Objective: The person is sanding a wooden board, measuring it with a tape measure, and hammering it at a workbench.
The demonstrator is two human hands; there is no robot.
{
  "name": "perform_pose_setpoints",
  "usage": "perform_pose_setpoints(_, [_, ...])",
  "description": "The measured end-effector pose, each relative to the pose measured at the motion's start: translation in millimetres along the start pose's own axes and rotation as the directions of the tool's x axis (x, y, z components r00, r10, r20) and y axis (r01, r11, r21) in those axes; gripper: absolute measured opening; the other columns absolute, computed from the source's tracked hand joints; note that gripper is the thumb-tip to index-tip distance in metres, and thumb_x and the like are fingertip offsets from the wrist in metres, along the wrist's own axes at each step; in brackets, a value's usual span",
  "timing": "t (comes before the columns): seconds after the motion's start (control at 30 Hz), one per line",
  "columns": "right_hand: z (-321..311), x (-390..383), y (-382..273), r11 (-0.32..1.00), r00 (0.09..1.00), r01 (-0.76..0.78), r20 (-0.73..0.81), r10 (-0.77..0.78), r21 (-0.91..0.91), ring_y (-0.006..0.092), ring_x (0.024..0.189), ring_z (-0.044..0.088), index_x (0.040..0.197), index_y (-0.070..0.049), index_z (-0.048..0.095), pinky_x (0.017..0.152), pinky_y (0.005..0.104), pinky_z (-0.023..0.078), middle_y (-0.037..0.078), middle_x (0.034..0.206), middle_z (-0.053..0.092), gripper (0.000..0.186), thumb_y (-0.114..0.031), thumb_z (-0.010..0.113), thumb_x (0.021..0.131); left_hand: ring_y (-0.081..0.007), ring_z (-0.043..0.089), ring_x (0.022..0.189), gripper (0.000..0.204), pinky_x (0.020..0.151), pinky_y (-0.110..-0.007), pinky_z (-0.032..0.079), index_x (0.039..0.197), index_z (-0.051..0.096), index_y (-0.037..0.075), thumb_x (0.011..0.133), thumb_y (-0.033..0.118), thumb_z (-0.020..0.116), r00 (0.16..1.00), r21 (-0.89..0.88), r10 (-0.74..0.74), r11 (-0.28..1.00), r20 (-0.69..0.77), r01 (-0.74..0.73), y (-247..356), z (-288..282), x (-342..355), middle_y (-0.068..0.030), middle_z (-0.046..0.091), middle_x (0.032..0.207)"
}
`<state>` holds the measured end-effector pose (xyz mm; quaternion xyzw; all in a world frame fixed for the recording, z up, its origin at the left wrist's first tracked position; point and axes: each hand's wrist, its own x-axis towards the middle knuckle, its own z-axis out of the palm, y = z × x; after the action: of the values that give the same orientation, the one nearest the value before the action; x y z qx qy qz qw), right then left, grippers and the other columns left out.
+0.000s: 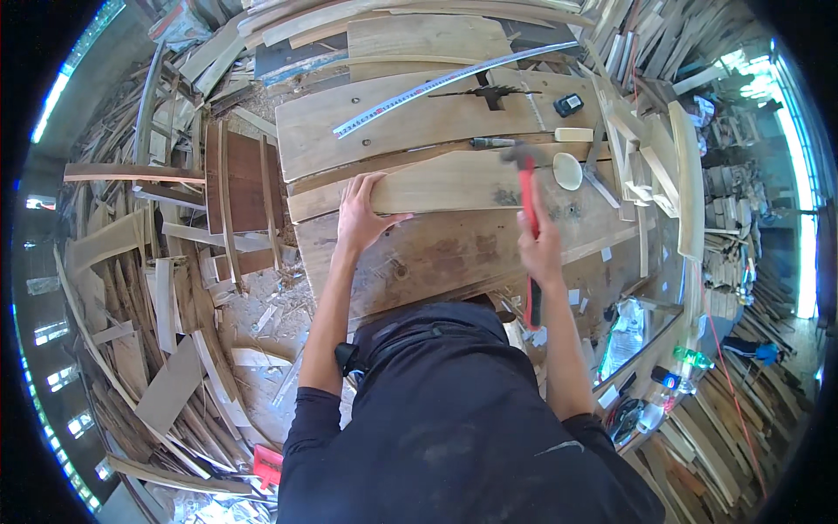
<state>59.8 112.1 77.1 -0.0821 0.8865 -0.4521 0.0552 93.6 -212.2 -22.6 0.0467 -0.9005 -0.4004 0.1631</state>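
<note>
The hammer [529, 196] has a dark metal head, a red handle and a dark lower grip; its head points away from the person, over the right part of the board. The pale wooden board [445, 179], long and smudged dark near its right end, lies crosswise on the surface [454, 253].

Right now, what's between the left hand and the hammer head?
A bare stretch of the pale board; in the head view, no loose thing lies between the left hand and the hammer head.
</note>
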Motion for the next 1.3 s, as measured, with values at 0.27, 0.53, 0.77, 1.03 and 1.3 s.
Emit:
perform_pose_setpoints(0.27, [1.7, -5.3, -25.0, 0.98, 0.954, 0.198, -0.228, -0.197, -0.018, 0.0119, 0.054, 0.043, 0.169, -0.015, 0.028, 0.052, 0.0325, 0.042, 0.011, 0.116, 0.077, 0.065, -0.013, 0.054, 0.109, -0.0353, 0.062, 0.121, 0.081, 0.106, -0.049, 0.049, 0.129, 0.065, 0.012, 0.061, 0.038, 0.1, 1.0, -0.005, 0.008, 1.0, -0.005, -0.008, -2.3, 0.6, -0.3, -0.0094, 0.067, 0.124])
perform_pose_setpoints(0.53, [10.8, -34.0, -15.0, 0.98, 0.981, 0.178, -0.066, -0.184, -0.083, 0.0385, 0.151, 0.043, 0.167, -0.017, 0.032, 0.12, 0.0436, 0.039, 0.018, 0.163, 0.046, 0.065, -0.01, 0.054, 0.107, -0.0352, 0.061, 0.12, 0.081, 0.106, -0.048, 0.049, 0.129, 0.064, 0.011, 0.062, 0.038, 0.1, 1.0, 0.013, 0.009, 1.0, -0.006, -0.009, -3.0, 1.0, 0.3, -0.0098, 0.066, 0.124])
perform_pose_setpoints(0.77, [-8.2, -23.1, -20.6, 0.994, 0.983, 0.111, -0.148, -0.109, 0.008, 0.0339, 0.146, 0.052, 0.167, -0.015, 0.032, 0.114, 0.04, 0.043, 0.018, 0.165, 0.045, 0.066, -0.007, 0.055, 0.106, -0.0354, 0.061, 0.121, 0.08, 0.106, -0.049, 0.049, 0.128, 0.064, 0.01, 0.062, 0.037, 0.1, 1.0, -0.002, 0.014, 1.0, 0.0, -0.014, -2.3, 1.6, 0.6, -0.0101, 0.066, 0.124])
perform_pose_setpoints(1.03, [-14.1, -13.4, 1.8, 0.883, 0.87, 0.338, -0.249, -0.425, -0.326, 0.0139, 0.068, 0.057, 0.169, -0.02, 0.03, 0.067, 0.0343, 0.053, 0.013, 0.141, 0.068, 0.068, -0.009, 0.055, 0.107, -0.0359, 0.06, 0.121, 0.082, 0.106, -0.049, 0.049, 0.13, 0.063, 0.009, 0.063, 0.04, 0.099, 0.999, 0.006, 0.048, 0.999, 0.006, -0.048, -2.4, 1.6, 1.6, -0.0108, 0.064, 0.125])
perform_pose_setpoints(1.3, [-18.2, 8.1, 6.7, 0.977, 0.939, 0.147, -0.287, -0.188, -0.156, 0.0134, 0.078, 0.057, 0.167, -0.018, 0.034, 0.074, 0.0302, 0.052, 0.015, 0.153, 0.06, 0.062, -0.013, 0.055, 0.109, -0.0359, 0.06, 0.122, 0.08, 0.107, -0.049, 0.048, 0.128, 0.063, 0.009, 0.063, 0.039, 0.099, 0.999, -0.017, 0.041, 0.999, 0.017, -0.041, -3.4, 3.0, -0.2, -0.0112, 0.064, 0.125])
